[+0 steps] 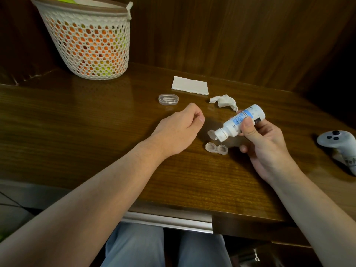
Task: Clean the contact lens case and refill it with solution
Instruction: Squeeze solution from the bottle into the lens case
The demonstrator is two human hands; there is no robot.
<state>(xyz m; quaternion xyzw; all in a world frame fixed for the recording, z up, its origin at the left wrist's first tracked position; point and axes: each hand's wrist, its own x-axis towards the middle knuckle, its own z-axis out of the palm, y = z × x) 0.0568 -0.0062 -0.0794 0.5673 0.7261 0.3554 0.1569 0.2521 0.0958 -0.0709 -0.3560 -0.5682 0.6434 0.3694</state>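
Note:
A clear two-well contact lens case lies uncapped on the wooden table. My right hand grips a white solution bottle with a blue label, tilted nozzle-down, its flip cap hanging open just above the case's left well. To the left of the bottle my left hand rests on the table with its fingers loosely curled, holding nothing that I can see.
A crumpled tissue and a folded white tissue lie behind the bottle. A small clear oval box sits beyond my left hand. A white mesh basket stands back left. A grey controller lies at the right edge.

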